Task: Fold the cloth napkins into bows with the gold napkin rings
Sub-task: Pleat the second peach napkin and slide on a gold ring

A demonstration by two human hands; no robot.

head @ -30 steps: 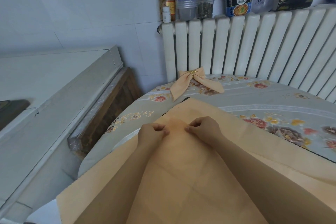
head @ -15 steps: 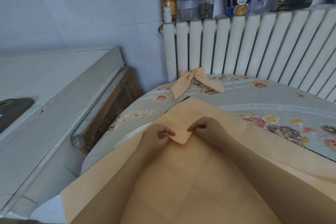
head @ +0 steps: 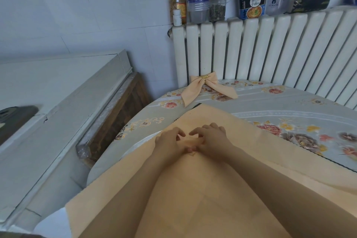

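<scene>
Peach cloth napkin (head: 202,189) lies spread flat on the near part of a round table with a grey flowered tablecloth (head: 280,110). Both arms reach out over it from the near edge, and the two hands meet in the middle of the cloth. The left hand (head: 170,141) has its fingers curled and pinches a small fold of the napkin. The right hand (head: 210,139) sits just beside it, fingers bent, pinching the same little fold from the other side. The thumbs and fingertips touch each other.

Farther away, near the table's far edge, lies a finished peach napkin bow (head: 207,88) held by a gold napkin ring (head: 204,77). Behind it stands a white ribbed radiator (head: 260,52) with jars and boxes (head: 216,6) on top.
</scene>
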